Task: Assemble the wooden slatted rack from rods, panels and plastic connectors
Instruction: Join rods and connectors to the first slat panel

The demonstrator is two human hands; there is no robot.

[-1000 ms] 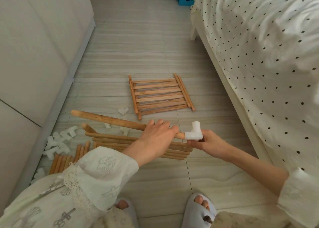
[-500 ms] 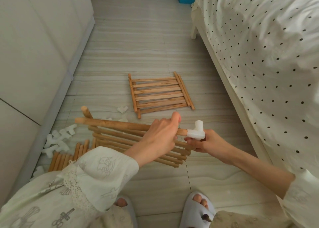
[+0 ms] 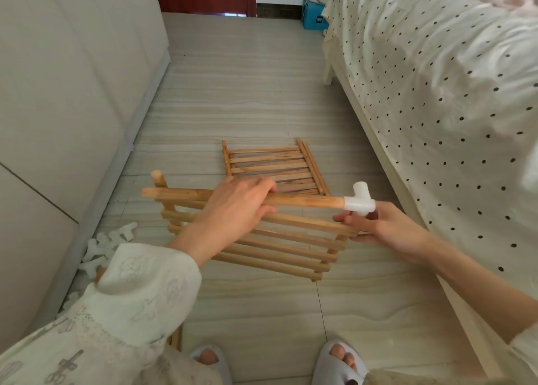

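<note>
Your left hand (image 3: 235, 207) sits mid-frame, fingers curled over a wooden rod (image 3: 302, 201); your right hand (image 3: 384, 230), centre-right, fingers curled, pinches the white connector (image 3: 359, 202) from below.

The round light-brown wooden rod (image 3: 302, 201) at mid-frame looks smooth and matt, its translucent white plastic T-connector (image 3: 359, 203) faintly glossy. The slatted wooden panels (image 3: 273, 240) show raw grain. The pale striped floor tiles (image 3: 233, 99) carry a soft sheen.

White connector (image 3: 358, 202); tan rod (image 3: 302, 201); black-dotted cream bedsheet (image 3: 436, 93).
</note>
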